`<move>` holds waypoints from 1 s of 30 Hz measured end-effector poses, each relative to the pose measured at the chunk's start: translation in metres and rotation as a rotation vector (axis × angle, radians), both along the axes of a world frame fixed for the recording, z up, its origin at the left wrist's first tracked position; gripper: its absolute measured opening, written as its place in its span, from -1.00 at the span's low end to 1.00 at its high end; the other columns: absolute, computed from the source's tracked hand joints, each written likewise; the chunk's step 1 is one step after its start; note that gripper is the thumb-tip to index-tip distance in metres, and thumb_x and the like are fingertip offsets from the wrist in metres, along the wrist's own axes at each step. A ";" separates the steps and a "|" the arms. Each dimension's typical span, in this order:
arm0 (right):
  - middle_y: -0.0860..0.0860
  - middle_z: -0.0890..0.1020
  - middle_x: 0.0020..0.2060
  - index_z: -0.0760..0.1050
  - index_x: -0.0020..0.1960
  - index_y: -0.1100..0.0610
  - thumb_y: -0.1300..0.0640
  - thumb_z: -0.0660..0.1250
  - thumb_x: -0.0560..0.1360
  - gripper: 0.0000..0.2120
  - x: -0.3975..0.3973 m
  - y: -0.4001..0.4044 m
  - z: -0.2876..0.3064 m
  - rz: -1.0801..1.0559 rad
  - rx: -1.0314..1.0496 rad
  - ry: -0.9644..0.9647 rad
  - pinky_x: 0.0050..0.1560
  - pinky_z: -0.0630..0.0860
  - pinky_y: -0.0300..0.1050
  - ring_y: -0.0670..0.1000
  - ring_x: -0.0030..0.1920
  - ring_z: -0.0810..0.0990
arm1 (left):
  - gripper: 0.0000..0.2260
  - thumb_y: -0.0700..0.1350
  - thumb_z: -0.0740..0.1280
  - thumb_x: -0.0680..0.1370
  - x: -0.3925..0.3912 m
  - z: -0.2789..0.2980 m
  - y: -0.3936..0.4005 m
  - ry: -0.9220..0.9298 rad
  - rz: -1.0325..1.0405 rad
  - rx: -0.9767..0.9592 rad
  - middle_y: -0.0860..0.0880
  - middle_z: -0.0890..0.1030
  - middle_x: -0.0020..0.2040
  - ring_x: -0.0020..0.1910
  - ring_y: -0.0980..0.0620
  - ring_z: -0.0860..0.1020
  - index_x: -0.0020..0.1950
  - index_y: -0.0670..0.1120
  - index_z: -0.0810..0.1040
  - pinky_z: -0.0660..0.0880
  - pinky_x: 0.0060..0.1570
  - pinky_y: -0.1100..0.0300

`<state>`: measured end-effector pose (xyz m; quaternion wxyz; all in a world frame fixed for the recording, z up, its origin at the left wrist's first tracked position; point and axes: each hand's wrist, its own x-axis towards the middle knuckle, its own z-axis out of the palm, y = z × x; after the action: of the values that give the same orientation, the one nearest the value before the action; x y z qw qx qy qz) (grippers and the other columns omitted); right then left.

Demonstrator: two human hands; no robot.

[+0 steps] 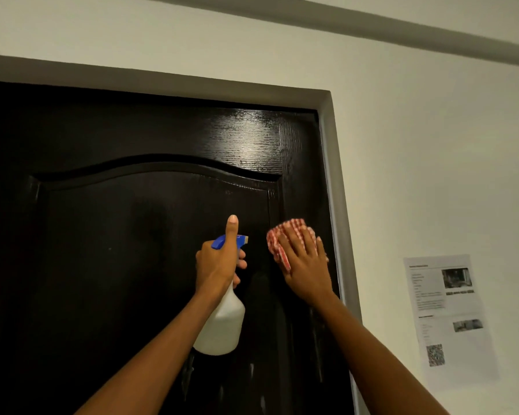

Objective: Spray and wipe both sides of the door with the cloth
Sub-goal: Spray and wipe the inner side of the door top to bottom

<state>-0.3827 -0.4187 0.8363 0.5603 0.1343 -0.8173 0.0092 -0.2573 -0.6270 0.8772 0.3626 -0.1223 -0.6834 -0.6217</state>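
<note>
A glossy black panelled door fills the left and middle of the head view, shut in its grey frame. My left hand grips the neck of a white spray bottle with a blue trigger head, thumb pointing up, nozzle aimed right. My right hand lies flat with straight fingers, pressing a red-and-white checked cloth against the door's right stile. Wet streaks show low on the door beneath the bottle.
A grey door frame runs along the door's right edge and top. A white wall lies to the right, with a printed paper notice stuck on it.
</note>
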 end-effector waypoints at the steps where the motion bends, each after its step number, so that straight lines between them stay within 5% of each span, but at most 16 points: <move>1: 0.03 -0.01 0.64 -0.02 0.65 -0.06 -0.20 0.12 0.61 -0.31 0.000 0.008 -0.020 0.003 0.051 -0.019 0.56 0.01 0.34 0.17 0.62 -0.19 | -0.28 0.42 0.13 0.54 0.000 -0.002 0.001 -0.015 -0.014 0.011 -0.18 0.68 -0.29 -0.54 0.02 0.52 -0.15 -0.24 0.64 0.48 -0.52 0.20; 5: -0.04 -0.06 0.63 -0.09 0.64 -0.10 -0.32 -0.16 0.63 -0.36 0.011 0.030 -0.058 0.035 -0.022 -0.077 0.60 -0.08 0.21 0.10 0.62 -0.21 | -0.28 0.43 0.13 0.54 0.006 -0.002 0.010 -0.039 -0.057 0.056 -0.19 0.68 -0.28 -0.56 0.01 0.50 -0.16 -0.25 0.62 0.47 -0.53 0.20; 8: -0.03 -0.07 0.64 -0.13 0.62 -0.09 -0.32 -0.10 0.64 -0.36 0.019 0.025 -0.051 0.147 -0.424 -0.104 0.58 -0.17 0.06 -0.01 0.58 -0.25 | -0.27 0.43 0.13 0.54 0.007 0.005 0.014 -0.066 -0.074 0.075 -0.17 0.65 -0.32 -0.54 0.00 0.50 -0.16 -0.25 0.62 0.46 -0.51 0.17; 11: -0.05 -0.15 0.64 -0.15 0.64 -0.08 -0.32 -0.08 0.61 -0.31 0.018 0.018 -0.043 0.192 -0.528 -0.117 0.54 -0.30 -0.02 -0.06 0.56 -0.34 | -0.26 0.47 0.13 0.51 0.006 0.011 0.018 -0.091 -0.088 0.087 -0.12 0.60 -0.40 -0.51 0.00 0.50 -0.23 -0.21 0.60 0.45 -0.50 0.18; 24: 0.01 -0.28 0.61 -0.40 0.57 -0.13 -0.48 -0.39 0.48 -0.23 0.013 0.005 -0.040 0.070 -0.379 -0.149 0.44 -0.56 0.00 0.08 0.55 -0.44 | -0.28 0.45 0.12 0.52 -0.004 0.006 0.027 -0.093 -0.094 0.116 -0.13 0.63 -0.34 -0.51 0.00 0.52 -0.18 -0.22 0.61 0.47 -0.52 0.18; 30: 0.02 -0.23 0.63 -0.25 0.63 -0.09 -0.28 -0.07 0.65 -0.33 0.001 -0.020 0.027 -0.029 -0.116 0.001 0.54 -0.30 0.29 0.18 0.59 -0.34 | -0.28 0.45 0.12 0.52 -0.006 0.011 0.015 -0.034 -0.029 0.099 -0.14 0.66 -0.32 -0.49 -0.02 0.54 -0.20 -0.21 0.61 0.48 -0.48 0.15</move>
<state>-0.3818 -0.4384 0.8633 0.5676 0.0898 -0.8169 0.0483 -0.2636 -0.6119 0.8878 0.3474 -0.1035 -0.6562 -0.6618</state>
